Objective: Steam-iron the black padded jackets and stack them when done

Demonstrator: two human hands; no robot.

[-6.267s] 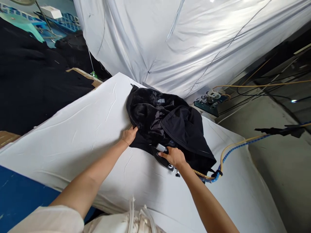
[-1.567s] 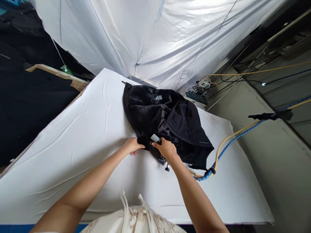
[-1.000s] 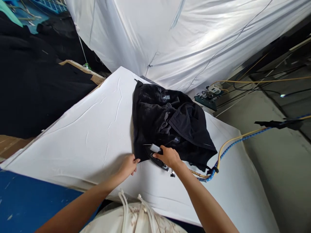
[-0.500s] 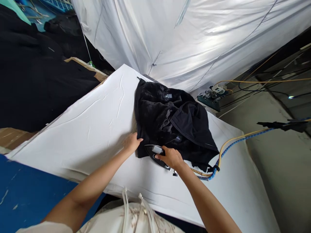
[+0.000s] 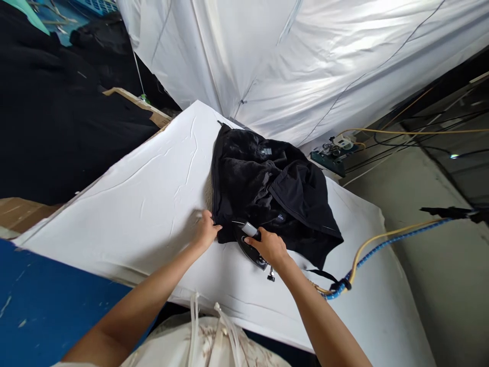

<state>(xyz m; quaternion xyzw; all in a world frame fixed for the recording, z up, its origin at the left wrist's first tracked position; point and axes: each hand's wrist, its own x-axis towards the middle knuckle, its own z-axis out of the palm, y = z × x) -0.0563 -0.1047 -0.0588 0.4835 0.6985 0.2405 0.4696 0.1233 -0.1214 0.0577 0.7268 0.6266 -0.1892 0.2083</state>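
A black fleece-lined jacket (image 5: 244, 173) lies spread on the white-covered table (image 5: 153, 204), its plush inside facing up and one part folded over on the right. My left hand (image 5: 206, 230) is closed on the jacket's near-left edge, thumb and fingers pinching the cloth. A steam iron (image 5: 247, 251) rests at the jacket's near edge with its tip pointing away to the left. Around its handle my right hand (image 5: 269, 246) is wrapped. The soleplate is hidden from above. Blue and yellow hoses (image 5: 355, 267) lead from the iron off to the right.
Dark cloth (image 5: 69, 122) is heaped beside the table on the left, near a cardboard edge (image 5: 130, 97). White sheeting (image 5: 237, 56) hangs along the far side. A small machine with a green base (image 5: 332, 158) stands beyond the jacket, with cables nearby.
The iron has turned slightly, its tip now farther from the left edge. My left hand has shifted a little left, with the jacket's near corner drawn up slightly. The hoses hang lower.
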